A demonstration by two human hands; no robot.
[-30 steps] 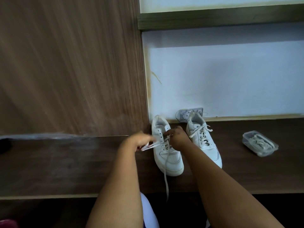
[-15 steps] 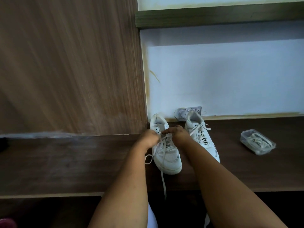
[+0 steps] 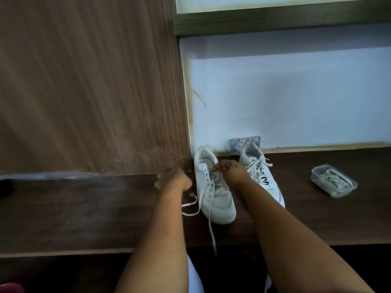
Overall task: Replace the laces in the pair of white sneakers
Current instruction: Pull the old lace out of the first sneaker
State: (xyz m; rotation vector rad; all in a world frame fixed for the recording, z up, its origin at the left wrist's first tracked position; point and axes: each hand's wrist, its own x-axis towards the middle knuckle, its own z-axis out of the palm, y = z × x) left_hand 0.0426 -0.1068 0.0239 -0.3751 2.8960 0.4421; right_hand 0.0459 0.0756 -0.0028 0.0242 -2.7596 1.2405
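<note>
Pinching at the eyelets, the right hand curls its fingers over the tongue of the left sneaker, where the lace crosses; it appears to hold the lace there, probably to keep the threaded rows from slipping while slack is drawn. The left hand is blurred, just beside that shoe's outer side; it looks closed into a fist, likely around one lace end, but I cannot tell for sure whether it grips anything.

Nearest, one lace end trails off the front edge of the dark bench and hangs down between the forearms, while a loop lies on the bench beside the left hand. That much free length suggests this shoe is only partly laced or being unlaced.

Further back, the left sneaker stands toe toward the person, heel close to the wood panel. The right sneaker stands just beside it, still laced, its heel by the white wall, so it seems yet to be dealt with.

Well apart to the right, a clear tub holds more laces, kept within reach.
</note>
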